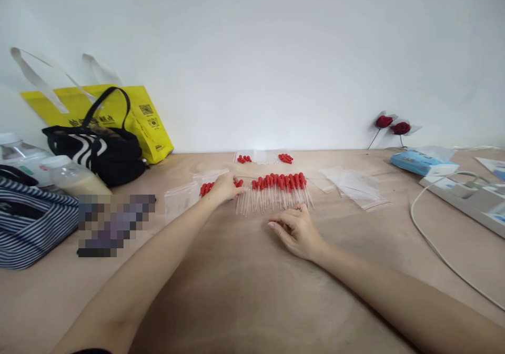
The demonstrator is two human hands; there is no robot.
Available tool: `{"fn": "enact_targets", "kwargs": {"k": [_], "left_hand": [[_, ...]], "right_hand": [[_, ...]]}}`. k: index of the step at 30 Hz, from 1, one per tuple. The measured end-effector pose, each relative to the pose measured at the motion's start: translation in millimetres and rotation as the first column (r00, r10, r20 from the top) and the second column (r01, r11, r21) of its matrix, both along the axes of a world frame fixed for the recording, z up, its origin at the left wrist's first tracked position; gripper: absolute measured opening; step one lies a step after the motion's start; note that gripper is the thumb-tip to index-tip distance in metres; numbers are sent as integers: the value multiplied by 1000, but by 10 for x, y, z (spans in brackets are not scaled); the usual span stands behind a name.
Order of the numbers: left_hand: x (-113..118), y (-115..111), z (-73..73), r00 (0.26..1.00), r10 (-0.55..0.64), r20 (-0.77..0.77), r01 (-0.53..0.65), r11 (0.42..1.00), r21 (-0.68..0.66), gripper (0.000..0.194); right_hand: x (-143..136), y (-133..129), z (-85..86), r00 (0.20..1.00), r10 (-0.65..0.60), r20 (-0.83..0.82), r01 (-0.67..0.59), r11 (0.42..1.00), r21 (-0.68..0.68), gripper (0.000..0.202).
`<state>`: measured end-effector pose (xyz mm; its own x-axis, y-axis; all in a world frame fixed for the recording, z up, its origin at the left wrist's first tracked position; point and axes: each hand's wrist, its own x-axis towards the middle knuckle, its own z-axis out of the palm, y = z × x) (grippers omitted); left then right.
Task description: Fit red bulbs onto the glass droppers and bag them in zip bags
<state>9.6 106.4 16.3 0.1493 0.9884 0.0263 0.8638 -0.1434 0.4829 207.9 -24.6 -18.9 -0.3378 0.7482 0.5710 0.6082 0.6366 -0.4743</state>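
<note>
A row of droppers (282, 196) lies on the table, thin clear tubes toward me and red rubber bulbs pointing away. At the left end of this row, my left hand (224, 188) has its thumb and finger closed around a red rubber bulb (239, 183). Bare clear tubes (243, 204) lie just right of that hand. Beside its wrist, more red bulbs (205, 189) rest on a clear zip bag. My right hand (295, 230) rests on the table in front of the droppers, fingers loosely curled and nothing visible in them.
Clear zip bags lie left (177, 201) and right (355, 185) of the droppers. Further back are bagged red bulbs (285, 158). Bags and bottles stand left, near a blurred-out object (118, 225). A tissue pack (422, 162), power strip (469, 196) and cable (428, 241) lie right.
</note>
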Motion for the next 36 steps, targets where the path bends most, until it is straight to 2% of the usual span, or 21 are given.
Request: {"fn": "enact_targets", "kwargs": {"k": [5, 9, 15, 21, 26, 36], "left_hand": [[-240, 54, 115, 976, -16, -215, 42, 993, 114, 17], [-497, 69, 211, 926, -63, -373, 114, 987, 116, 15], [-604, 24, 155, 869, -83, -487, 174, 974, 145, 15], [-540, -15, 65, 867, -140, -478, 241, 958, 157, 14], [-487, -43, 50, 886, -185, -424, 270, 951, 149, 17], [-432, 46, 115, 970, -135, -203, 138, 990, 1, 20]], "right_hand": [[-3, 11, -7, 1000, -4, 10, 4, 1000, 6, 18], [-3, 21, -17, 1000, 3, 28, -4, 1000, 12, 18], [-1, 16, -13, 999, 1, 43, -1, 1000, 12, 18], [-2, 14, -11, 998, -5, 58, 3, 1000, 23, 18], [-1, 17, -14, 998, 2, 65, -4, 1000, 26, 19], [-3, 14, -6, 997, 12, 70, -13, 1000, 13, 18]]}}
